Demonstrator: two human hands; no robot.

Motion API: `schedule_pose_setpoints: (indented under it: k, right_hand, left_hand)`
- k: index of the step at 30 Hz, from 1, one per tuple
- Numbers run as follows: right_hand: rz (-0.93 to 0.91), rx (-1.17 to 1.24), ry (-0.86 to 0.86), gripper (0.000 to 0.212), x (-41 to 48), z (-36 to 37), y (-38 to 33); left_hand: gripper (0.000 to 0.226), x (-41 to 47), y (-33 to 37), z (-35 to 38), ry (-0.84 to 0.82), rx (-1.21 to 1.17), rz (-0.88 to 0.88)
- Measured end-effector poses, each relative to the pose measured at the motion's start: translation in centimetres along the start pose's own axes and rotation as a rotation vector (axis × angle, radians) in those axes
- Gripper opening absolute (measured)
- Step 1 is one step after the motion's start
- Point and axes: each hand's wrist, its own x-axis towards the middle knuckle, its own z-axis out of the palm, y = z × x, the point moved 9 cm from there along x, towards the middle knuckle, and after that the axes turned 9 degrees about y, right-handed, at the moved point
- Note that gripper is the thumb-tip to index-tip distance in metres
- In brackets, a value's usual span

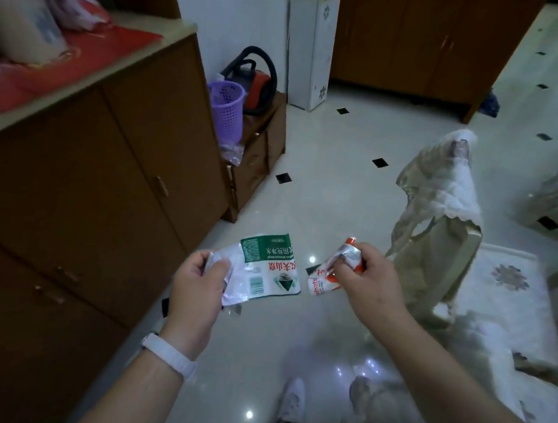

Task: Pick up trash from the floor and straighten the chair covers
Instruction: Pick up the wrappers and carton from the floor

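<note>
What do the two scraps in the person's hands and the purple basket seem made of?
The green-and-white sheet in the left hand looks like thin glossy plastic film: it creases and shines. The red-and-white wrapper in the right hand looks similar, crumpled, silvery inside. The purple basket looks like moulded plastic, its wall perforated.

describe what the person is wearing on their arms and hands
No sleeves or gloves show on either arm. The left hand has a plain white band round its wrist. The right hand wears nothing visible.
</note>
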Motion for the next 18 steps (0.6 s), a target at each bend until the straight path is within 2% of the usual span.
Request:
schedule_pose_setpoints:
  k: [8, 18]
  right_hand:
    - [0.041, 0.042, 0.037, 0.018, 13.7, 1.8, -0.7]
    - [0.078, -0.023, 0.144, 0.024, 24.1, 6.1, -0.6]
  left_hand:
    - [0.007, 11.9, 5.5, 8.8, -0.04, 0.05, 0.026]
    - [0.011, 24.7, 6.9, 16.1, -0.157, 0.039, 0.036]
